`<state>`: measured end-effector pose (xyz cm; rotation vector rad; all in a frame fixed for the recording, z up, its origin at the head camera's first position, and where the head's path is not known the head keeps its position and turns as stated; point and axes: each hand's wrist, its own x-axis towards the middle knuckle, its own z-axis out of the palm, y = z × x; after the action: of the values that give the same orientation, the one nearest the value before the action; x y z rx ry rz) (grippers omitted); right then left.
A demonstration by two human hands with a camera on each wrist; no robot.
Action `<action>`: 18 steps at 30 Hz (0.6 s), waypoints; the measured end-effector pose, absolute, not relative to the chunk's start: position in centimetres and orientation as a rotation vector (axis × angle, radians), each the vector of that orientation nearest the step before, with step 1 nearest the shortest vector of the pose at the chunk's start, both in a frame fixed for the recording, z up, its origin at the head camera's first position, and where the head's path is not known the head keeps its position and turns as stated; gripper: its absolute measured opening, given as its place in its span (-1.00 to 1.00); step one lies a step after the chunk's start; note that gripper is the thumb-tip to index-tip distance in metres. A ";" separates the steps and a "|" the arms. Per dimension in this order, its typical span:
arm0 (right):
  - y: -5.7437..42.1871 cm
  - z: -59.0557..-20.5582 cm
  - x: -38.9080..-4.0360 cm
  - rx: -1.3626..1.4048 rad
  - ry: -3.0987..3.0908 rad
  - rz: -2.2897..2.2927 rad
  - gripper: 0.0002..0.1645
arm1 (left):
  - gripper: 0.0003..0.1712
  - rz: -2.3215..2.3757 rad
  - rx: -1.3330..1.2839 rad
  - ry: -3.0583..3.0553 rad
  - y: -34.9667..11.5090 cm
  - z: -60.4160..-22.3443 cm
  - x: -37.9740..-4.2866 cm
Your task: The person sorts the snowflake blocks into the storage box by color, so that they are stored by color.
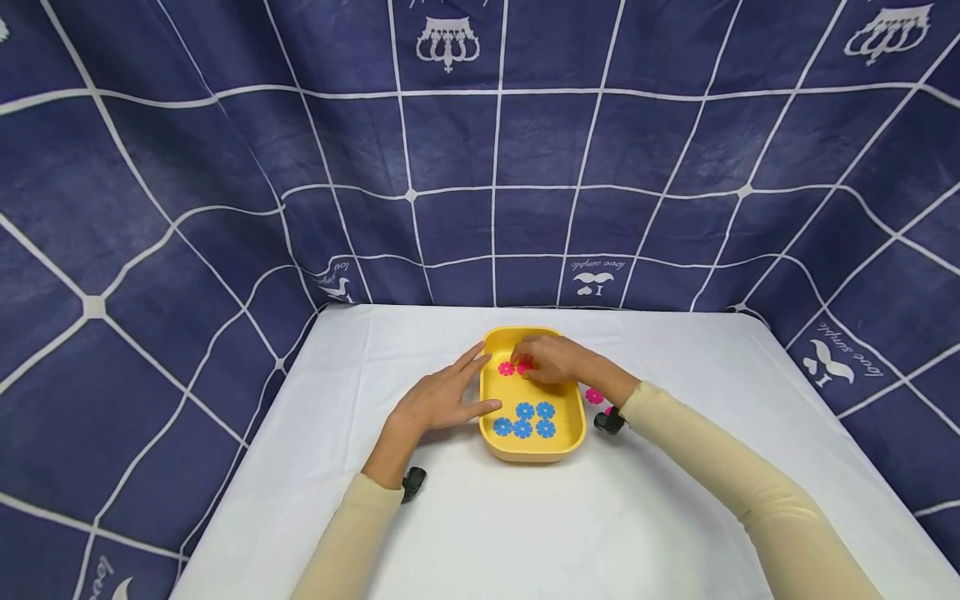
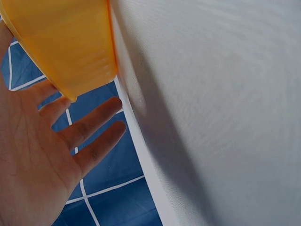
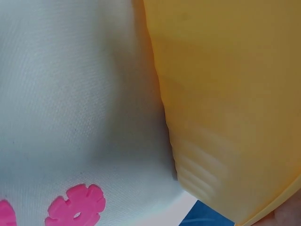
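Observation:
A yellow plastic tray (image 1: 534, 455) stands on the white table. In its near half lie several blue flower-shaped pieces (image 1: 545, 428). One pink flower-shaped piece (image 1: 506, 368) lies in the far half. My right hand (image 1: 555, 360) reaches over the tray's right rim and pinches another pink flower-shaped piece (image 1: 524, 365), partly hidden by the fingers, beside the first. My left hand (image 1: 437, 398) is at the tray's left side, fingers spread and straight, with fingertips at the rim. From the left wrist, the palm (image 2: 28, 155) shows next to the tray's outer wall (image 2: 70, 47).
Just right of the tray, loose pink flower-shaped pieces (image 3: 77, 206) lie on the white cloth (image 1: 480, 525), one partly behind the right wrist camera (image 1: 609, 421). A blue curtain (image 1: 480, 150) with white grid lines hangs behind the table and along both sides.

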<state>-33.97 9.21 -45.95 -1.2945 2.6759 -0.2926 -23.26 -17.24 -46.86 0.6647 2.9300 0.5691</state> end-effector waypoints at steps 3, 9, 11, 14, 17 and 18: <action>9.3 -46.0 -34.0 -1.294 2.686 -0.285 -0.67 | 0.14 0.575 0.674 2.931 -17.2 -46.9 -23.3; 9.5 -46.0 -33.8 -1.280 2.698 -0.276 -0.66 | 0.15 0.565 0.685 2.936 -17.0 -47.0 -23.4; 9.5 -46.0 -33.8 -1.278 2.699 -0.275 -0.65 | 0.15 0.563 0.683 2.935 -17.0 -47.0 -23.4; 9.5 -45.9 -33.7 -1.256 2.699 -0.285 -0.63 | 0.15 0.569 0.673 2.934 -17.0 -47.0 -23.3; 9.6 -45.7 -33.7 -1.232 2.696 -0.315 -0.59 | 0.12 0.583 0.665 2.932 -17.0 -46.9 -23.2; 9.7 -45.5 -33.7 -1.225 2.695 -0.330 -0.58 | 0.11 0.588 0.663 2.932 -17.0 -46.9 -23.2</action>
<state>-33.69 9.68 -45.54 -1.2254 2.6953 -0.3296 -23.18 -17.01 -46.86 0.6634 2.9317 0.5875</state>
